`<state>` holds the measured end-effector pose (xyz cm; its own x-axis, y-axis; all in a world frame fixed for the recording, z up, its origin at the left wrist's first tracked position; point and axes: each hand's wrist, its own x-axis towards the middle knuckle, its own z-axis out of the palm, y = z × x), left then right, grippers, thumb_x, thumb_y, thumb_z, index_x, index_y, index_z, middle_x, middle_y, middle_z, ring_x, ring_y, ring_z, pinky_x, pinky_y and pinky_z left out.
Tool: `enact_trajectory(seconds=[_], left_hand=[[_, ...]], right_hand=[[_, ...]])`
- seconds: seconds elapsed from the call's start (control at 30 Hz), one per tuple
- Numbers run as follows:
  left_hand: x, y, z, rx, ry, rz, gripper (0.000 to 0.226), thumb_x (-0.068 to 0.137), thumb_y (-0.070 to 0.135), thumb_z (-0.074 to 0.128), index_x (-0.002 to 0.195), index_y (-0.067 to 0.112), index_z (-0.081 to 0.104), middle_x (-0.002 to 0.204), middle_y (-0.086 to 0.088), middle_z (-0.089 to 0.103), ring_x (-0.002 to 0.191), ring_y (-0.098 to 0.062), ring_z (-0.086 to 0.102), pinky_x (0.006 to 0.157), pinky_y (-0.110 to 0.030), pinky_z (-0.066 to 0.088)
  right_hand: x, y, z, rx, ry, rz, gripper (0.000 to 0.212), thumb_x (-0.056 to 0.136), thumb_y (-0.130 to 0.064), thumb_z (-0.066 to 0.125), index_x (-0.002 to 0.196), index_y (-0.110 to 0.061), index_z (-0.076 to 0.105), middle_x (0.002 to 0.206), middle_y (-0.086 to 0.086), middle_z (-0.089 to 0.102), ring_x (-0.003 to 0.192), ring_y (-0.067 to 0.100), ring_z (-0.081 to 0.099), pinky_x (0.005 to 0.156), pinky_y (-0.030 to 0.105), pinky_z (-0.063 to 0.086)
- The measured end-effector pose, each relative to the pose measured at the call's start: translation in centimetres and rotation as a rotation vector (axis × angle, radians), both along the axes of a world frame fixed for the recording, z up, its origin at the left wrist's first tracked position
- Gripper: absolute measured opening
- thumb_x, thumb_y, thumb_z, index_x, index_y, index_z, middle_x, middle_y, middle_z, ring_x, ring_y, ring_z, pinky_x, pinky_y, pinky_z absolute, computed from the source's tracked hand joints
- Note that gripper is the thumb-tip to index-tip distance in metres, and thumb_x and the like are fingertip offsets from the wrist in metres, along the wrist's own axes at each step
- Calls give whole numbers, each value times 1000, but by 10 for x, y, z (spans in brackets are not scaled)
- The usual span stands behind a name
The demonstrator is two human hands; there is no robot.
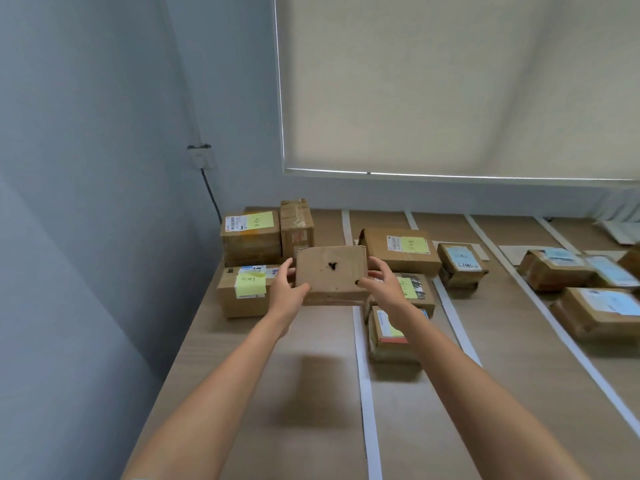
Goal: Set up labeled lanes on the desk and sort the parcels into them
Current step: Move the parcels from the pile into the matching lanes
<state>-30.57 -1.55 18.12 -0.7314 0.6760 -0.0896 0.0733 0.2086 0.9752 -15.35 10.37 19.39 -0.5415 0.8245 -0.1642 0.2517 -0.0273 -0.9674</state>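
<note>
Plainly brown, hole-marked parcel [331,274]

Both arms reach out over the worktop [277,393] — the left hand [287,289] and right hand [382,285] grip a plain cardboard parcel [330,271] by its ends, held above white tape strips [363,375] — labeled boxes [251,237] behind.

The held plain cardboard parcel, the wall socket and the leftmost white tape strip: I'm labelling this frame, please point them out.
Held plain cardboard parcel [330,271], head view, facing panel.
Wall socket [202,157], head view, faceplate.
Leftmost white tape strip [367,403], head view, near stretch.
</note>
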Motion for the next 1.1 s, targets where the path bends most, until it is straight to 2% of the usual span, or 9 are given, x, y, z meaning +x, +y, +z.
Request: enact_trajectory(seconds=[0.13,0.23,0.33,0.5,0.6,0.73,0.83,0.97,1.1], left_hand=[[6,-7,13,59,-12,2,66,88,5,58,144,23,30,138,-4,46,117,-20,49,89,-32,50],[11,-8,18,69,-22,-26,62,90,10,58,143,24,30,139,-5,44,118,-20,49,83,-35,54],[16,-10,16,74,-13,-32,62,89,10,58,143,24,30,140,-6,43,105,-14,51,65,-24,51],[23,-15,11,108,-77,-11,64,88,11,61,143,21,31,145,-8,38,126,-23,44,91,-36,48],[26,-16,7,112,-106,17,59,86,11,63,138,17,37,143,-8,40,126,-22,46,84,-28,49],[28,-19,-1,49,-101,1,34,88,14,62,119,19,49,121,-10,59,96,-17,59,57,-19,53],[29,-20,-5,53,-94,2,34,90,13,59,123,16,50,117,-9,60,98,-19,59,57,-21,52],[34,-21,-6,62,-58,36,38,91,13,57,128,17,47,114,-5,55,100,-19,56,58,-22,51],[41,-21,-8,100,-63,77,38,90,15,59,125,18,46,113,-3,54,101,-20,57,60,-23,52]], right_hand=[[9,-4,6,-18,22,-51,63,86,-12,60,142,-20,34,134,10,48,115,21,50,86,30,43],[14,-8,9,-33,31,-70,60,86,-14,61,140,-21,36,135,10,48,109,21,52,77,27,43],[16,-12,10,-32,41,-105,56,86,-13,61,137,-20,40,132,9,50,98,16,51,60,18,41],[23,-18,4,-17,52,-140,52,82,-11,65,129,-21,43,126,6,51,88,11,55,56,20,47],[29,-22,-1,-8,57,-158,53,79,-14,69,126,-20,45,120,2,51,97,16,55,62,22,51],[35,-25,-5,-40,70,-193,42,79,-17,72,114,-18,48,110,2,57,97,15,57,60,18,52],[40,-26,-6,-54,57,-196,44,79,-16,72,119,-6,55,105,9,65,92,15,61,56,15,51],[44,-30,-6,-28,63,-156,32,79,-13,72,109,-6,61,84,-3,64,79,3,60,48,8,47],[47,-34,-11,-11,112,-179,27,83,-16,69,108,-15,59,93,-1,65,79,3,61,45,7,45]])
